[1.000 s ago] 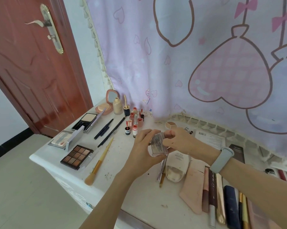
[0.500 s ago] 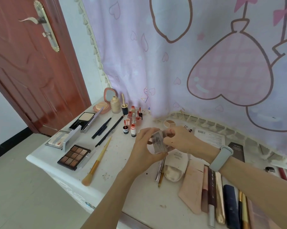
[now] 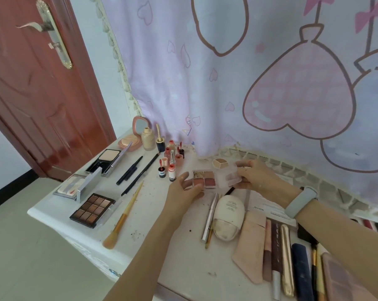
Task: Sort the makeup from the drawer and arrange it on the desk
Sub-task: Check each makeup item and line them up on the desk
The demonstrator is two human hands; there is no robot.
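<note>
Pinks, browns and whites across the desk and its backdrop

A white desk (image 3: 140, 216) is set before a pale pink curtain (image 3: 227, 83) printed with brown-outlined hearts and pink bows; a reddish-brown door (image 3: 31, 94) is fitted with a gold handle plate (image 3: 55, 33). Brown shades are shown in a black-framed palette (image 3: 92, 209), and beige, pink and rust pans in a small clear palette (image 3: 204, 179). An orange-bristled brush (image 3: 124, 216), a cream tube (image 3: 227, 216) and a pale grey wristband (image 3: 301, 202) are also seen.

Two hands (image 3: 184, 192), one makeup brush (image 3: 124, 216), two black pencils (image 3: 138, 172), perhaps nine small bottles (image 3: 171, 161).
</note>
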